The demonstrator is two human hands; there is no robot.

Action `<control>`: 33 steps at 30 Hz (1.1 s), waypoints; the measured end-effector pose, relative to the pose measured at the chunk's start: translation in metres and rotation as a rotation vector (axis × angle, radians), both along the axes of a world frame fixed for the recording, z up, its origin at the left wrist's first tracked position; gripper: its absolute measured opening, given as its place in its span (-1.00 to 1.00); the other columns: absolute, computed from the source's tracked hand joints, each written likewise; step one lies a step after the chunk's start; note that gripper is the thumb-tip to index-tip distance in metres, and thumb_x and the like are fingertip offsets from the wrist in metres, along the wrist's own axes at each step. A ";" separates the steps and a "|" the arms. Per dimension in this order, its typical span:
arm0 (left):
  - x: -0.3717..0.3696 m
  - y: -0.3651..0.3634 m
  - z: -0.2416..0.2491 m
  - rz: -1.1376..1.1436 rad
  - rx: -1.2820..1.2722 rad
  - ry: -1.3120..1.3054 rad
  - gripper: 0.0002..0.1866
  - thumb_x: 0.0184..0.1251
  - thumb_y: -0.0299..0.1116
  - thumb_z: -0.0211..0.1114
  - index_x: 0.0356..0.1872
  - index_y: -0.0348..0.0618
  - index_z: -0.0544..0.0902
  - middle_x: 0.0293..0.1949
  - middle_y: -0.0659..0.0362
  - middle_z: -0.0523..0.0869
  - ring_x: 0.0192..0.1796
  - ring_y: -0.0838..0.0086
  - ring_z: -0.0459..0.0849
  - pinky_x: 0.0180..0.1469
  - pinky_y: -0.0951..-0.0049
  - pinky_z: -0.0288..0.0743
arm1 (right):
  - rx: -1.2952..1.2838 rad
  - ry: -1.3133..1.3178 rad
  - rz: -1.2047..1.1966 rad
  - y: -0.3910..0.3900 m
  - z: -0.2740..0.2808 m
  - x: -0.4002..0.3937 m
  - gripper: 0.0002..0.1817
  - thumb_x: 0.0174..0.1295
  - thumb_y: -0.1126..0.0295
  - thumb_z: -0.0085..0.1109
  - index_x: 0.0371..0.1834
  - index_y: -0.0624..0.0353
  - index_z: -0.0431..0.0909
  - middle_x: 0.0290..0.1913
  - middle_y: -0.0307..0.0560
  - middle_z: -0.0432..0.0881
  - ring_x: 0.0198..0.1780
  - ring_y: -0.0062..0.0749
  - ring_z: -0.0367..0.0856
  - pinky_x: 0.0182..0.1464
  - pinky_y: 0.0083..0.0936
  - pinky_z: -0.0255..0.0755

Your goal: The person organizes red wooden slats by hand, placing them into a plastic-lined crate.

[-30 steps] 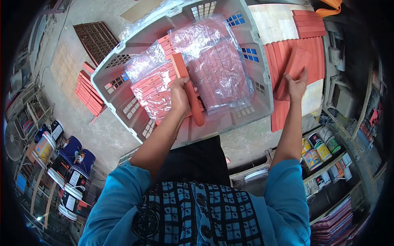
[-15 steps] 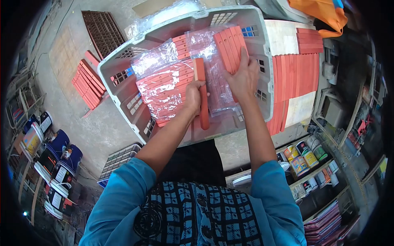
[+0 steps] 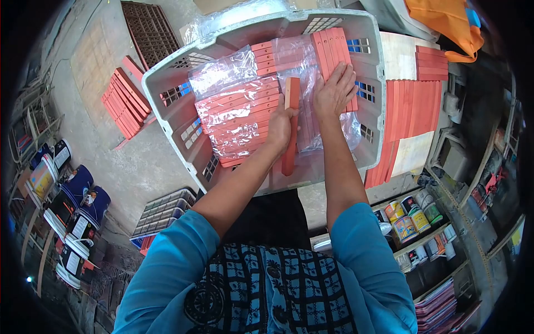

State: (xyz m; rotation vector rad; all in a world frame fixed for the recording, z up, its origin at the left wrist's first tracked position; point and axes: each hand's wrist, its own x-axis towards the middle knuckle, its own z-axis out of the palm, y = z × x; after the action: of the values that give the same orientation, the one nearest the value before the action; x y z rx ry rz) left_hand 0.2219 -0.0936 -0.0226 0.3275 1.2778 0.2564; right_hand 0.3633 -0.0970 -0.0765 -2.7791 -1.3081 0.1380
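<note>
Grey concrete floor (image 3: 136,158) fills the middle left of the frame, where we see a pile of loose red strips (image 3: 123,103) and, above it, a brown lattice rack (image 3: 149,30). At the lower left stand blue buckets (image 3: 75,182); at the right edge of the worktop area, red pieces (image 3: 414,108) lie side by side on a pale board (image 3: 414,153), under an orange cloth (image 3: 445,25) at the upper right. Paint cans (image 3: 403,228) stand on a shelf at the lower right.

Across the upper centre we find a grey plastic crate (image 3: 172,116). In its left part lie red slats in clear plastic (image 3: 239,117); in its right part, another wrapped pack (image 3: 307,131) is partly covered by the right forearm.

Our left hand (image 3: 280,129) has its fingers closed around a red bar (image 3: 292,94), which stands out at the centre of the crate. Our right hand (image 3: 335,92) lies flat, fingers extended and close together, upon a row of red slats (image 3: 332,53) at the upper right of the crate.

The left fingertips are hidden behind the bar, the glossy plastic blurs some slats, and the dark frame border cuts off the outer shelves.
</note>
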 end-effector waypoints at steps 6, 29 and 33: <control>-0.011 -0.003 0.005 0.070 0.056 -0.029 -0.56 0.19 -0.32 0.03 0.13 -0.15 0.47 -0.32 0.24 0.49 -0.36 0.51 0.48 -0.29 0.47 0.46 | 0.015 -0.027 -0.009 0.000 -0.011 -0.001 -0.16 0.26 0.02 0.03 0.47 0.25 -0.06 0.48 0.18 -0.07 0.50 0.05 -0.14 0.43 0.12 -0.29; -0.139 -0.026 0.008 0.559 -0.142 -0.099 -0.76 0.16 -0.21 0.10 -0.23 -0.08 0.58 -0.29 0.16 0.65 -0.26 0.33 0.58 -0.09 0.25 0.47 | 0.119 1.673 -0.106 -0.080 0.082 -0.164 -0.42 0.25 0.38 0.15 0.34 0.25 0.26 0.27 0.12 0.42 0.32 -0.12 0.37 0.28 -0.36 0.27; -0.152 -0.022 0.020 0.392 -0.259 0.055 -0.75 0.18 -0.19 0.11 -0.15 0.02 0.56 -0.30 0.26 0.60 -0.20 0.42 0.54 -0.04 0.40 0.36 | -0.082 1.279 0.170 -0.084 0.062 -0.188 -0.44 0.13 0.53 0.18 0.26 0.25 0.33 0.16 0.14 0.46 0.21 0.00 0.43 0.20 -0.30 0.34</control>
State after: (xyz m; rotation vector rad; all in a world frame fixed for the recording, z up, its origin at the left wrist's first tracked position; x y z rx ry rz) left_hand 0.0698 -0.1156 -0.0026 -0.1418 1.4068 0.4106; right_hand 0.1750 -0.1809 -0.0143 -1.8099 -1.0646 1.6212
